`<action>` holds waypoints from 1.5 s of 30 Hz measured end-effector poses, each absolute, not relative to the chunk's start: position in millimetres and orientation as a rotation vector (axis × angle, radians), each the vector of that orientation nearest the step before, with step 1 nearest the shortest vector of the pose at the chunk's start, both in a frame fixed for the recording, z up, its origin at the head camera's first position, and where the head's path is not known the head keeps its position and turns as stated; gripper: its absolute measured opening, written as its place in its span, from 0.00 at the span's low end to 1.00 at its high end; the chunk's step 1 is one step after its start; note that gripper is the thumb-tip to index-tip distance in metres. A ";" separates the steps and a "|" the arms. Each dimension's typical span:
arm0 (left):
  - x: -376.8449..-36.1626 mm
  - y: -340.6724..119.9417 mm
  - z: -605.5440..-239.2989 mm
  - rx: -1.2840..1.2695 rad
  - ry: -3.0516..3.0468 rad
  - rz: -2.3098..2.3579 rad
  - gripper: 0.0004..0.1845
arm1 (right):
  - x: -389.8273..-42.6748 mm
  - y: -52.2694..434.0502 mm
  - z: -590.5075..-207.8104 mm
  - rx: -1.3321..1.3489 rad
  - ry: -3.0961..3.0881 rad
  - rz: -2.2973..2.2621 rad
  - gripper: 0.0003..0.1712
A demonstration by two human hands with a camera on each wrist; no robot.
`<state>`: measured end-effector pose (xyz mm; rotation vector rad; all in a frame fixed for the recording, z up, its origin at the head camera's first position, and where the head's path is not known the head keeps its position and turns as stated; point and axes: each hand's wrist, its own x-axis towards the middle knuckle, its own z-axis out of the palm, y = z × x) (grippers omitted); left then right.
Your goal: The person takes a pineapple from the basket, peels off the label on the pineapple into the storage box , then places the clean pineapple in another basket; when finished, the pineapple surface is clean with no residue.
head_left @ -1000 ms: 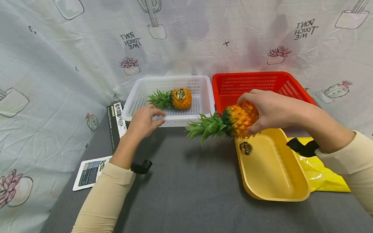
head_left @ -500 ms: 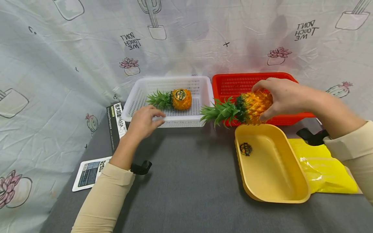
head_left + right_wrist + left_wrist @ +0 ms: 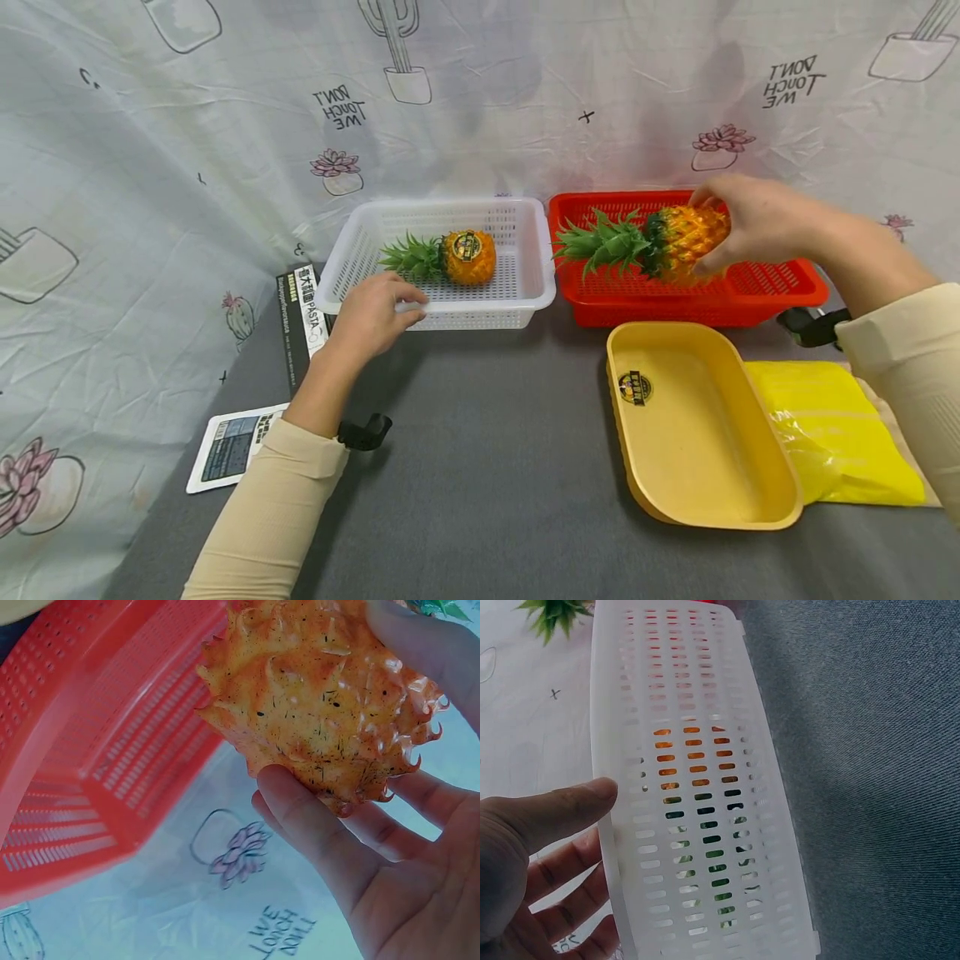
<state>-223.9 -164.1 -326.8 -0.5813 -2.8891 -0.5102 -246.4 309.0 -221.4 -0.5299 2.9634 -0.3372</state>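
Taking the white basket (image 3: pixel 438 262) as the landmark: to its left, a dark pasta box (image 3: pixel 300 312) lies partly tucked under the basket's corner, and nearer the person a printed card (image 3: pixel 234 444) is partly covered by the left sleeve. The left hand (image 3: pixel 371 312) grips the basket's near rim, thumb (image 3: pixel 562 810) on the outer wall and fingers curled inside; the wrist view cuts off the fingertips. Inside the basket a pineapple (image 3: pixel 450 255) lies on its side, seen from the left wrist only as orange and green through the slots.

Right of the white basket and touching it stands a red basket (image 3: pixel 750 296). The right hand (image 3: pixel 753 221) holds a second pineapple (image 3: pixel 652 237) above it, leaves pointing toward the white basket, fingers clamped round the fruit's body; whether it touches the red basket's floor cannot be told. Nearer than the red basket sit a yellow tray (image 3: pixel 701 429) and a yellow bag (image 3: pixel 840 433), its far edge cut off by the right sleeve.
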 end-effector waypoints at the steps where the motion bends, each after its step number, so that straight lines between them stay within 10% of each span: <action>1: -223.9 -163.7 -326.4 -0.579 -2.894 -0.510 0.11 | -248.9 311.4 -222.1 -0.517 2.961 -0.335 0.51; 45: -220.4 -165.7 -334.1 -0.553 -2.833 -0.562 0.11 | -338.1 356.4 -285.5 -0.235 2.907 -0.381 0.47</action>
